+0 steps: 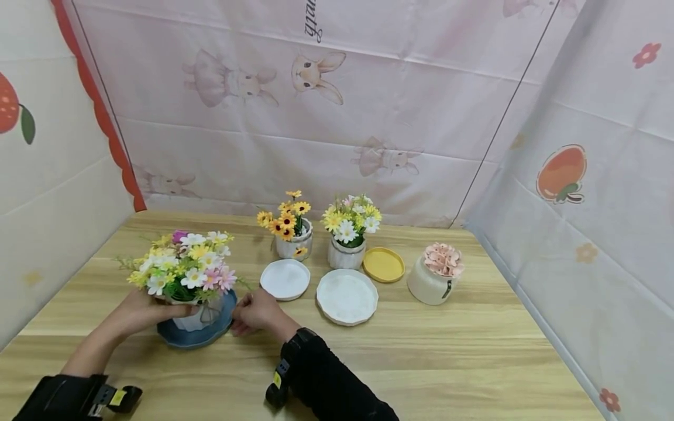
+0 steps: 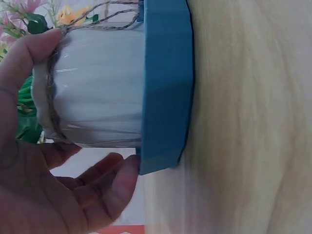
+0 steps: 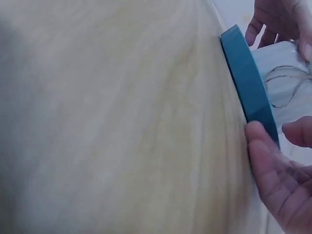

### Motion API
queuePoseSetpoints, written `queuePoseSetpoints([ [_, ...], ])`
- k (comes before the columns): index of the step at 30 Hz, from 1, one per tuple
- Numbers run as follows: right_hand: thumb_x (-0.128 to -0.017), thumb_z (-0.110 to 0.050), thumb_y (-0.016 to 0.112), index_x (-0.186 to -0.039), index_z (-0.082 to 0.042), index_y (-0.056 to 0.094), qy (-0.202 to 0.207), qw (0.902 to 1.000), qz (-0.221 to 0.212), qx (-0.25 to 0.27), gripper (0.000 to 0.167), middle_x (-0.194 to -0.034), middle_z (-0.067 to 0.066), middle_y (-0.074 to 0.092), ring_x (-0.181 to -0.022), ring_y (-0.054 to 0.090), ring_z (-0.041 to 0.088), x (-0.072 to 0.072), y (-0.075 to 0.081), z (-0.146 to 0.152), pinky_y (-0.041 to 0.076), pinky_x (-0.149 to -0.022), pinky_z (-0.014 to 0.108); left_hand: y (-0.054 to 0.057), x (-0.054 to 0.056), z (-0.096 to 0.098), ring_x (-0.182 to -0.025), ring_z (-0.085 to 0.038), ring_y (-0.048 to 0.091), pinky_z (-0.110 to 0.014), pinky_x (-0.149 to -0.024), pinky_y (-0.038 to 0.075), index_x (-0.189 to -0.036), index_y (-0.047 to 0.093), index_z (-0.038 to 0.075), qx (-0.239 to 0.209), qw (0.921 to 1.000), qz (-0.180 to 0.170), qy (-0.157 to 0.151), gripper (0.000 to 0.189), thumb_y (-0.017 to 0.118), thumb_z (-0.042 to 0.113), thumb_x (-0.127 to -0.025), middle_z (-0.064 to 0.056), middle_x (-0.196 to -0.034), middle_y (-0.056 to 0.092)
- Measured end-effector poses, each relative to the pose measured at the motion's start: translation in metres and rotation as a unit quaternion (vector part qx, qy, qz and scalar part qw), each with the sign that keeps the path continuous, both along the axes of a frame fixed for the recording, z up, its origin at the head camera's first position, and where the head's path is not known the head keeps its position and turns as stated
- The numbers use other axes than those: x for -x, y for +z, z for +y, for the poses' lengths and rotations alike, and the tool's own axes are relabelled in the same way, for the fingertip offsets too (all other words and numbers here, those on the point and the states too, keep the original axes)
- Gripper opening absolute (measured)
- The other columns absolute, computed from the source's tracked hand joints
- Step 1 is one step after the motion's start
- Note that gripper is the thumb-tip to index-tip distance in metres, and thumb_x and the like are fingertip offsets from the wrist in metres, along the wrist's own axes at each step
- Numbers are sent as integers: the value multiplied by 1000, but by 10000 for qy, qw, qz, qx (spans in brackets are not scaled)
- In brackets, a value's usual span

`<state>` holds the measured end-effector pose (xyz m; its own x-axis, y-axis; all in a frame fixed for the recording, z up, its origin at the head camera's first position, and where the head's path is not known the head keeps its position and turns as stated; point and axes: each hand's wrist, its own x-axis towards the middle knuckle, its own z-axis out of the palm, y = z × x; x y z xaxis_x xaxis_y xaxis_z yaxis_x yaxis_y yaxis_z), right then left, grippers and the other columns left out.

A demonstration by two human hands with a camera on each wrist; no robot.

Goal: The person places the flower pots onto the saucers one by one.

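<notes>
At the left of the table, a white flower pot with a twine bow stands on a blue plate. White, yellow and pink artificial flowers fill it. My left hand holds the pot from the left, thumb by the rim at the twine; in the left wrist view a lower fingertip reaches the plate's edge. At the plate's right edge, my right hand has its fingers against the outer wall, with the thumb on the inner side. The plate lies on the table.
Behind stand a grey pot with orange flowers and another with yellow and white flowers. Two white plates and a yellow saucer lie before them. To the right sits a cream pot with pink blooms. Cloth-covered walls enclose the table.
</notes>
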<state>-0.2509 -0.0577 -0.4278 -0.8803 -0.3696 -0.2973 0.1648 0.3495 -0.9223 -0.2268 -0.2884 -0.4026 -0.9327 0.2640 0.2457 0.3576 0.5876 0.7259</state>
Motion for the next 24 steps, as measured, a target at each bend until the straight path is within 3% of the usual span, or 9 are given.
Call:
queuePoseSetpoints([
  [2,-88,-7,63,-90,0,63,194,9984,300,-447,7,-64,9,64,-58,64,21,-1,5,1,53,-54,29,2,-2,1,-110,-14,43,-27,-79,46,-143,22,2,121,9999,-37,37,92,81,19,-74,-20,-132,39],
  [4,-88,-15,64,-101,-3,63,493,9877,861,-1210,17,-68,4,64,-63,63,15,-1,10,2,50,-57,25,5,-3,2,-114,-29,42,-40,-84,46,-143,21,2,268,9995,-120,103,94,80,23,-74,-22,-134,37],
  [6,-88,-22,65,-108,-7,64,793,9650,1455,-2031,25,-74,0,64,-70,61,12,-2,16,3,47,-61,22,8,-5,2,-117,-40,39,-54,-86,42,-145,18,1,433,9986,-245,171,98,80,28,-74,-26,-136,33],
  [9,-87,-30,64,-112,-12,65,1181,9167,2262,-3075,30,-90,-5,65,-81,58,7,-3,23,6,44,-66,19,11,-10,1,-120,-53,30,-67,-87,33,-147,11,1,788,9951,-480,361,110,81,36,-70,-33,-140,25],
  [12,-88,-32,63,-115,-14,66,1412,8875,2595,-3536,33,-106,-10,64,-88,60,8,-4,27,10,45,-68,18,11,-13,-1,-117,-61,26,-69,-86,30,-147,3,-1,1178,9891,-715,517,118,80,41,-69,-40,-139,19],
  [14,-88,-33,63,-115,-15,66,1444,8785,2672,-3687,33,-109,-11,63,-92,59,9,-4,31,14,45,-70,19,10,-15,-2,-113,-63,29,-68,-85,33,-146,3,-5,1437,9846,-808,582,119,79,45,-69,-44,-135,21],
  [17,-86,-33,64,-90,-14,71,1353,8707,2705,-3878,21,-90,-7,63,-83,56,14,-4,35,18,43,-64,24,10,-16,-3,-109,-63,35,-66,-82,38,-142,11,-12,1666,9797,-933,605,115,78,47,-70,-45,-130,28],
  [21,-84,-35,67,-64,-15,57,1208,8636,2726,-4066,30,-72,0,51,-74,50,18,-3,35,20,40,-59,29,10,-16,-4,-107,-62,37,-65,-81,38,-134,29,-19,1979,9726,-1053,621,103,76,48,-71,-42,-124,39],
  [24,-83,-36,68,-72,-17,59,1158,8646,2645,-4111,24,-77,1,51,-76,50,19,-2,34,21,41,-60,30,10,-19,-2,-108,-61,36,-66,-82,37,-129,34,-21,2101,9700,-1056,616,99,76,48,-71,-42,-122,42],
])
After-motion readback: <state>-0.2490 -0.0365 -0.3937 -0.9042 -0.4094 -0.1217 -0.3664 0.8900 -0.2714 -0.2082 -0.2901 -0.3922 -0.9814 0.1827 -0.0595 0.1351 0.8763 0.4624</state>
